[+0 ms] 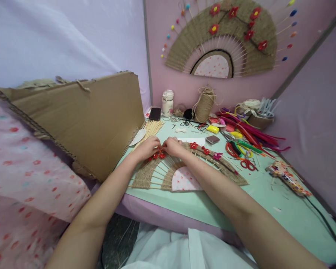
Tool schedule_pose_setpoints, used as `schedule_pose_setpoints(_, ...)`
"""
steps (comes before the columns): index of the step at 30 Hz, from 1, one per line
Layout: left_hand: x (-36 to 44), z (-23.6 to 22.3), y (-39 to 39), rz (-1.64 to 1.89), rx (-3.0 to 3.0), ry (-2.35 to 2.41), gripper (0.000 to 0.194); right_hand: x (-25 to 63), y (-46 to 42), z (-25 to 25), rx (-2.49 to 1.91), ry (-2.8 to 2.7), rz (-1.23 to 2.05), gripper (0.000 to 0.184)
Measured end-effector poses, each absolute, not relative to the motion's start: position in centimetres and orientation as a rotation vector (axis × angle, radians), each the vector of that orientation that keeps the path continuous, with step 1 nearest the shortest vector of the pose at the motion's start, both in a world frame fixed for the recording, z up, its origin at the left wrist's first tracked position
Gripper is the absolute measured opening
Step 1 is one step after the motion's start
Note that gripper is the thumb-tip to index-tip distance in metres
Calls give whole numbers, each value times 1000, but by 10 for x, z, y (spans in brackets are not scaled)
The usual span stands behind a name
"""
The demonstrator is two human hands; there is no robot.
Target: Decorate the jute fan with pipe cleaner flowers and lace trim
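A woven twine fan (143, 176) lies on the table in front of me, with thin sticks showing between its bands and a dotted pink-white half-circle (182, 179) at its base. My left hand (148, 147) and my right hand (171, 145) meet over its upper left edge, fingers bent and pinched close together. Just under them sit red flowers (158, 155). What the fingertips hold, if anything, is too small to make out. More red flowers (193, 145) and a magenta flower (217, 155) run along the fan's right side, partly behind my right forearm.
Scissors (248, 164), pliers (235, 147) and pink-red pipe cleaners (254, 129) crowd the right. A glue gun (289, 178) trails a black cord there. Behind stand a twine spool (205, 104) and a white bottle (167, 103). Thin sticks (152, 129) and a cardboard sheet (81, 123) are left.
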State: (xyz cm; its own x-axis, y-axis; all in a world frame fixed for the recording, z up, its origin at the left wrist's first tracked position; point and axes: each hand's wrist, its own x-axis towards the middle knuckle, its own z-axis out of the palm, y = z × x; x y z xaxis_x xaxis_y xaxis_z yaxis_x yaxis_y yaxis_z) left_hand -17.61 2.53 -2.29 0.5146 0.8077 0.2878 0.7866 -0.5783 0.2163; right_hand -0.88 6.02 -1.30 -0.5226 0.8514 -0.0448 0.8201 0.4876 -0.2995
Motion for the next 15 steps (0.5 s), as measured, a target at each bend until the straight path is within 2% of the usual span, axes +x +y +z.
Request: schedule_pose_setpoints(15,-175,-27,25,415,2746,1528,25,-11,58,-13,-1467,-2668,393,28)
